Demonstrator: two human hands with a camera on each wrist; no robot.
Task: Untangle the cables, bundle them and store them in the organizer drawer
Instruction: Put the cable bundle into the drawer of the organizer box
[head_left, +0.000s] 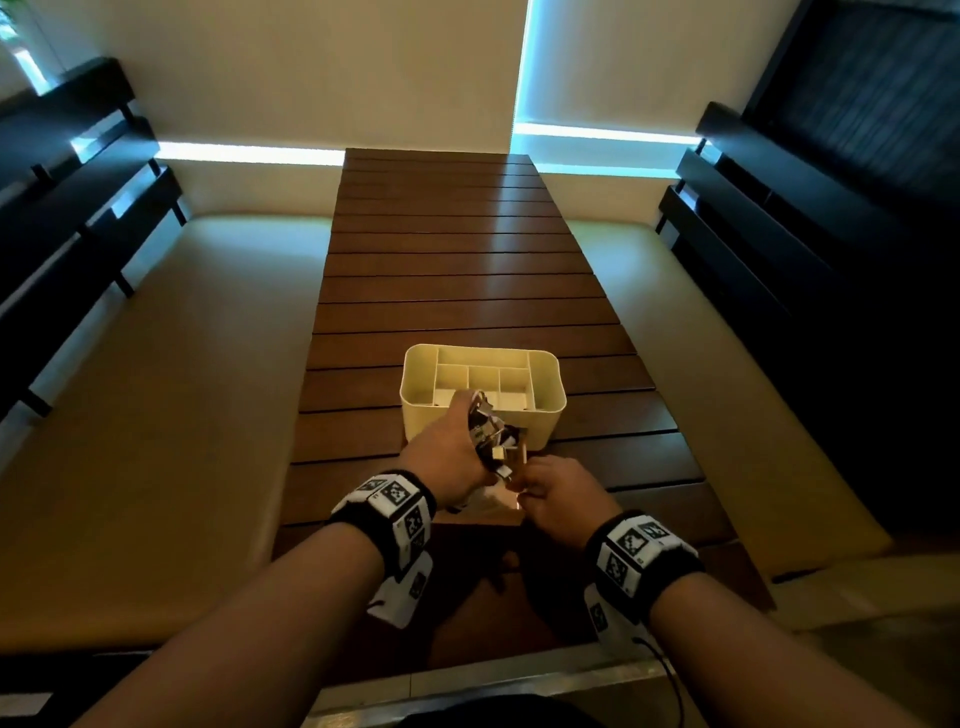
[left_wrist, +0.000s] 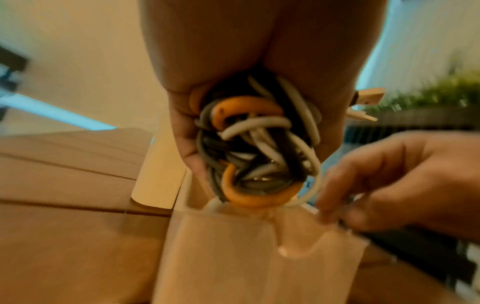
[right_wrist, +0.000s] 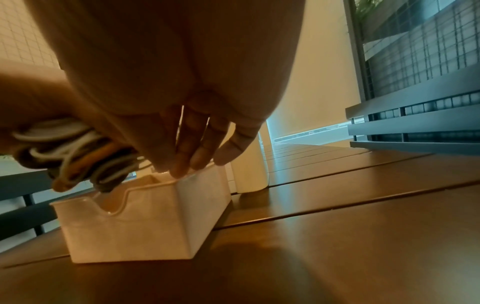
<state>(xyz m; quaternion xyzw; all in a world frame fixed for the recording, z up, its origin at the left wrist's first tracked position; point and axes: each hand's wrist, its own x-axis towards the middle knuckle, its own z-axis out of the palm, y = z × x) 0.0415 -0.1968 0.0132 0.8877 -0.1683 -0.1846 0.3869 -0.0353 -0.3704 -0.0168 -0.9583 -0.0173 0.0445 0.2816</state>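
My left hand (head_left: 447, 447) grips a bundle of cables (head_left: 491, 431) with white, grey, black and orange strands. In the left wrist view the bundle (left_wrist: 254, 148) hangs just above the pulled-out white drawer (left_wrist: 233, 257), a thin white loop dangling to its rim. My right hand (head_left: 545, 493) pinches the drawer's right side wall; its fingertips (right_wrist: 179, 170) sit on the rim of the drawer (right_wrist: 130, 236), beside the bundle (right_wrist: 78, 156). Behind the drawer stands the white organizer (head_left: 415, 364), its top compartments showing nothing inside.
The organizer stands near the front of a long brown slatted table (head_left: 457, 249). Cream cushioned benches (head_left: 156, 389) with dark slatted backrests (head_left: 779, 234) flank the table on both sides.
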